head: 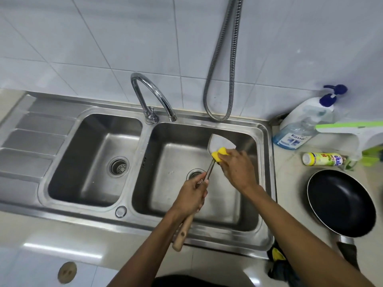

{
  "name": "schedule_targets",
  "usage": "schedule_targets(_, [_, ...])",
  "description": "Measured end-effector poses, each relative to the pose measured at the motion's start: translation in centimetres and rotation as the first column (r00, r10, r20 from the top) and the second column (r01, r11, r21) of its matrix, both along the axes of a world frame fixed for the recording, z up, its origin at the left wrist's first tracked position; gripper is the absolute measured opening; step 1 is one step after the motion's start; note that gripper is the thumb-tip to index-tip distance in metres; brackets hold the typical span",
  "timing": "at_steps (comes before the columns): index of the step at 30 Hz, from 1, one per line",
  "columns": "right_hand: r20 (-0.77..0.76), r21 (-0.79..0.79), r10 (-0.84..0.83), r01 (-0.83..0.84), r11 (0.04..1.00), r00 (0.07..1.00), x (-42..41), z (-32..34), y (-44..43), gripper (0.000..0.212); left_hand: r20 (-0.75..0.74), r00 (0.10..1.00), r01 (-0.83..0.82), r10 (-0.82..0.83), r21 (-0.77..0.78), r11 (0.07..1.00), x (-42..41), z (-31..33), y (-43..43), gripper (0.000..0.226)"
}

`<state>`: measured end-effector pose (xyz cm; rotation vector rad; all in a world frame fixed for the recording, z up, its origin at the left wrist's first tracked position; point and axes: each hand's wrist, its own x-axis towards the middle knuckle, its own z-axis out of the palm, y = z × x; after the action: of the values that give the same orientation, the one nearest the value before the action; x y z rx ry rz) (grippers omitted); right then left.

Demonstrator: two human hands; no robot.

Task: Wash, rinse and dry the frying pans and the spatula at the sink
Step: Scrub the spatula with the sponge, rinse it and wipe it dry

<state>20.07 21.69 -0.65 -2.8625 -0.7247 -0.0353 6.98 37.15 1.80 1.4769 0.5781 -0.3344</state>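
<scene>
Over the right basin of the steel double sink (266, 141), my left hand (191, 195) grips a metal spatula (218, 141) by its wooden handle, blade pointing away from me. My right hand (236, 168) holds a yellow sponge (220, 154) folded against the neck of the blade. A black non-stick frying pan (339, 201) sits on the counter right of the sink, its handle pointing toward me. I see only this one pan.
The chrome tap (153, 94) arches over the divider and no water shows. A metal hose (219, 75) hangs on the tiled wall. Pump bottles (298, 129), a lying yellow-green bottle (323, 159) and a green-white tool (356, 131) crowd the right counter. A dark cloth (279, 264) lies at the front.
</scene>
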Motion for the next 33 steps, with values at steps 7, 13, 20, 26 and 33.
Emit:
schedule_targets(7, [-0.031,0.002,-0.037,0.037,0.999,0.999,4.0,1.9,1.4,0.025,0.094,0.989,0.112,-0.114,0.026,0.993,-1.1,0.8,-1.2,0.026])
schedule_targets(13, [0.029,-0.027,-0.066,0.066,0.997,0.997,2.3,1.9,0.1,0.020,0.046,0.999,0.007,-0.008,0.034,0.999,0.2,0.0,0.8,0.035])
schedule_targets(20, [-0.001,0.018,-0.076,0.076,0.997,0.997,2.9,1.5,1.2,0.023,0.066,0.990,0.118,-0.122,0.060,0.991,-0.3,-0.2,0.3,0.035])
schedule_targets(26, [-0.220,0.167,-0.146,0.184,0.969,0.965,2.7,3.8,1.0,0.026,0.089,0.993,0.059,-0.083,0.241,0.969,0.3,-0.2,0.3,0.038])
schedule_targets(33, [-0.223,0.287,0.096,-0.029,0.958,0.970,-5.1,2.8,2.4,0.028,0.049,0.970,0.117,-0.239,0.765,0.633,0.0,-0.1,-0.3,0.025])
